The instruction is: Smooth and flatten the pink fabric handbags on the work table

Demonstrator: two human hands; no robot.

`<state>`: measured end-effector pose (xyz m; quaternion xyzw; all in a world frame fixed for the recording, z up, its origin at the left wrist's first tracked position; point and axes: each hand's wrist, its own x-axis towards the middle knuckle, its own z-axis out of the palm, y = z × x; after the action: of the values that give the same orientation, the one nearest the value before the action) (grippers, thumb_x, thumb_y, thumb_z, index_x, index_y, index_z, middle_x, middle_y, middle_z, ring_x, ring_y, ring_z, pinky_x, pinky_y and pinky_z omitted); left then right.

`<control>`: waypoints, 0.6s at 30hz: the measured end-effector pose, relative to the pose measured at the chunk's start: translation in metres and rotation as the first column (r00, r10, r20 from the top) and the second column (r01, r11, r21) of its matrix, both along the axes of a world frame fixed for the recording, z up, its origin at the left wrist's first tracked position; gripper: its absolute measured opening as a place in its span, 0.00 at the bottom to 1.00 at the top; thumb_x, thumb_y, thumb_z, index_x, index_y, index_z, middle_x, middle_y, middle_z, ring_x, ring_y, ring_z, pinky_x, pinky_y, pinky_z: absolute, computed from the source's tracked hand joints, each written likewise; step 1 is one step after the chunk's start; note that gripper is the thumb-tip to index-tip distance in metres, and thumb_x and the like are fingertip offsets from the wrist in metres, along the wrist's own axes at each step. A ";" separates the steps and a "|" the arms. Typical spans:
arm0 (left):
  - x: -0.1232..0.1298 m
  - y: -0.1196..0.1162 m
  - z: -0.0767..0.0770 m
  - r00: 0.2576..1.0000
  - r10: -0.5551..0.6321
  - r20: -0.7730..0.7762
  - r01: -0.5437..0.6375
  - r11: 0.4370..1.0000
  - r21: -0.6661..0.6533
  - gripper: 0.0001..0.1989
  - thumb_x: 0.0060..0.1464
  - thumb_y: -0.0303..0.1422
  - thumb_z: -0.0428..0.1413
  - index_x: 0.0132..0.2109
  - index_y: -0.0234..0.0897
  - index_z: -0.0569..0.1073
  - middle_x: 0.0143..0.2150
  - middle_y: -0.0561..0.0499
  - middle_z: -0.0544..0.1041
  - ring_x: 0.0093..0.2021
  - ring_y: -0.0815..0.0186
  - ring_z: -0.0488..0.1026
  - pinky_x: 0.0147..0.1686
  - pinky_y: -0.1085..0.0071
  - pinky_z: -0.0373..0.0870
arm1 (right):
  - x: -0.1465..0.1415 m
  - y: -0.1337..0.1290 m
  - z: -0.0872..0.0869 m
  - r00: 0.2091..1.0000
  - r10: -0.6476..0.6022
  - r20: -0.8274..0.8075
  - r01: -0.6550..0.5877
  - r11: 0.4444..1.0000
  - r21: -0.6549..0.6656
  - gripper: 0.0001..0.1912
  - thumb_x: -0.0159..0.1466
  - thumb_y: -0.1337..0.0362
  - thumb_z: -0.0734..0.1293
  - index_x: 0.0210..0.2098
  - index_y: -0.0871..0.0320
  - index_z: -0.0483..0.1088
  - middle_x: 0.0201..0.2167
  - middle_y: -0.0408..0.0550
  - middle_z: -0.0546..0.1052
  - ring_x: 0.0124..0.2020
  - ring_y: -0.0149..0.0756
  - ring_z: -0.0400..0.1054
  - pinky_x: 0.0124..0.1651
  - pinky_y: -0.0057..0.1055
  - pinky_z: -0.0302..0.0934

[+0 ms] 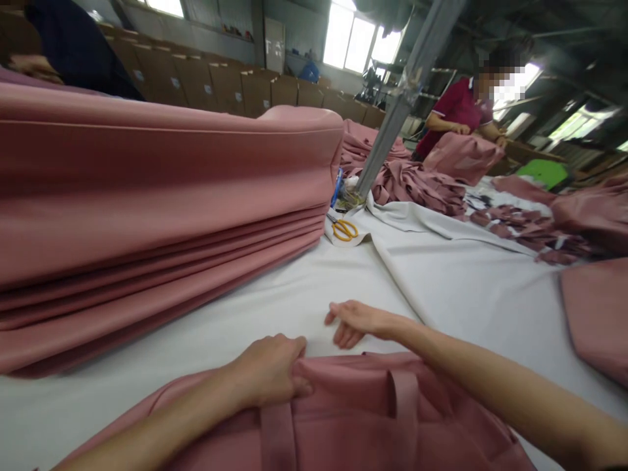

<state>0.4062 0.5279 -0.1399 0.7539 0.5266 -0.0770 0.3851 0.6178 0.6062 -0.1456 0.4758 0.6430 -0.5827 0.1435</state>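
Observation:
A pink bag [343,418] with strap handles lies in front of me, in a leather-like material. My left hand [275,369] is closed on its top edge, thumb on the near side beside one strap. Just beyond that edge, my right hand [350,322] hovers over the white cloth, its fingers loosely bent and apart, with nothing visible in them. The bag's lower part runs out of view at the bottom.
A tall stack of folded pink pieces [171,190] stands at the left. Yellow-handled scissors [344,229] lie by a metal post [392,131] on the white-covered table [471,288]. Behind are pink strap piles [417,186], a person [456,111] handling a pink bag, and another person's dark sleeve [78,46].

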 end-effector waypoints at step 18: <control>-0.004 -0.016 -0.054 0.988 0.153 -0.027 -0.148 0.981 0.124 0.22 0.56 0.57 0.45 0.36 0.45 0.72 0.35 0.50 0.79 0.39 0.51 0.76 0.36 0.61 0.65 | 0.099 -0.059 -0.060 0.956 -0.270 0.118 0.128 0.741 0.660 0.31 0.68 0.47 0.47 0.20 0.56 0.66 0.22 0.54 0.73 0.28 0.41 0.66 0.38 0.38 0.57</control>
<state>0.4026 0.5123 -0.1934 0.7326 0.5928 -0.0291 0.3333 0.7169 0.5468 -0.2056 0.6195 0.7308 -0.2854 -0.0265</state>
